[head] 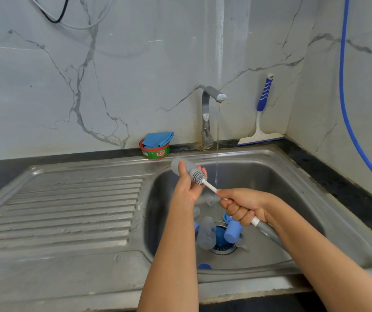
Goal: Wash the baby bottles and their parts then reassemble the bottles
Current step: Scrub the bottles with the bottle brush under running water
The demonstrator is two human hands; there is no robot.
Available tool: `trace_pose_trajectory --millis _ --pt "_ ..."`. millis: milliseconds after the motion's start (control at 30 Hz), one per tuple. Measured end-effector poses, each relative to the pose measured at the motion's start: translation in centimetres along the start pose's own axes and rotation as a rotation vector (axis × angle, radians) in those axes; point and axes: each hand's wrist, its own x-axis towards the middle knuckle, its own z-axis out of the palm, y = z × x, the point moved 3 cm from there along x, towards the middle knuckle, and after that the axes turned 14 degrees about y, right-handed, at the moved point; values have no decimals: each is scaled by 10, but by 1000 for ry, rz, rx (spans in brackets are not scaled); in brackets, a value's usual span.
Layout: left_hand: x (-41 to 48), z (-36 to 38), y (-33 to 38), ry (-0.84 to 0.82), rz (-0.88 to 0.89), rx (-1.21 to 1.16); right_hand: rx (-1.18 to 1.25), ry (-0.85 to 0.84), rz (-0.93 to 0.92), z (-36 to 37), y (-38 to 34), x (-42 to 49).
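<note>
"Grey brush (199,176) head, was it in yet?"

"Right at the mouth; how far in, I couldn't tell. My left hand (187,188) was wrapped round the bottle (181,166), which was tilted above the sink (293,176), just beside the water (217,143) from the tap (209,109), not under it. My right hand (241,206) was fisted tight on the handle."

"What could've gone wrong?"

"Wet plastic, I reckoned. If I shoved the brush too hard, the bottle could have slipped out of my fingers and dropped onto the other bottle (206,233) and the blue cap (232,230) by the drain (222,244)."

"Anything else?"

"Bristles springing back out could have flicked water over me. And with the tap running, a small loose part could have washed towards that drain."
</note>
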Motion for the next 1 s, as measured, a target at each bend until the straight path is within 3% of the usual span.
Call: trace_pose_trajectory --millis 100,200,333,467,600,733,833,1000 --pt "3 0 0 25 133 165 -209 133 -26 -3 2 -4" --pt "3 1 -4 90 258 401 -521 383 -145 -6 -1 -7" --pt "-1 2 -8 74 165 395 -807 633 -266 -2 -4 1" --pt "-1 -5 2 13 124 240 -555 518 -225 -2 -2 0" --pt "-8 -2 4 -38 50 173 -85 156 -83 -13 -2 -4" --pt "-6 2 1 -44 54 240 9 -16 -24 -8 0 -3" --pt "-4 2 -6 -7 78 341 -79 58 -23 -8 0 -4" --pt "12 -7 -9 215 404 727 -671 518 -214 -2 -2 -5"
